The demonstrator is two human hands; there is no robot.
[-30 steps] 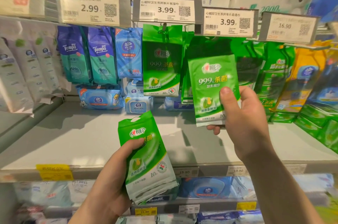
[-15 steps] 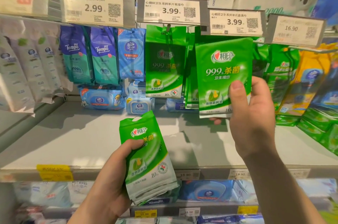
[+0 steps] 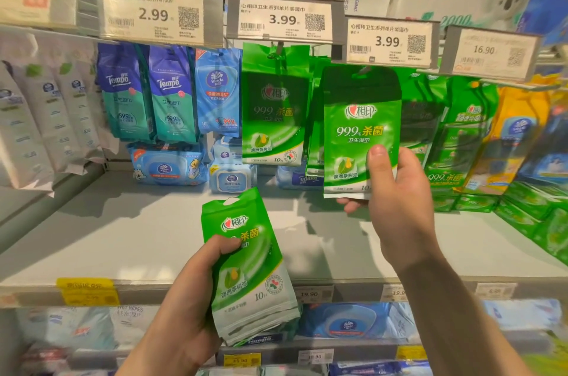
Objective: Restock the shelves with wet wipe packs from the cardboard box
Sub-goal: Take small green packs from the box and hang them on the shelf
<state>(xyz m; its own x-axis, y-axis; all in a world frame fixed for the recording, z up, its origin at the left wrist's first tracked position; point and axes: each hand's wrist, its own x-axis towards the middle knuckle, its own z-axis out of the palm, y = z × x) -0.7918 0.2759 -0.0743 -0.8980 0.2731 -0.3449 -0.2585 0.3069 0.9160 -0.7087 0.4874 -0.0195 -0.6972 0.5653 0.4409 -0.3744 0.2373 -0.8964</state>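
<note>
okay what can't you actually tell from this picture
- Head view: whether the raised green pack is on its hook yet; the 3.99 price tag covers its top.
- How many packs the left hand holds; only the stack edges show.
- The cardboard box is out of frame.

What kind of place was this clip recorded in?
Most likely a supermarket or convenience-store aisle for tissues and wet wipes: price tags with barcodes line the shelf edges, and packaged green wipe packs hang on pegs in rows.

Grey shelf (image 3: 153, 237) — blue wipe packs (image 3: 167, 165) lie at its back.
</note>
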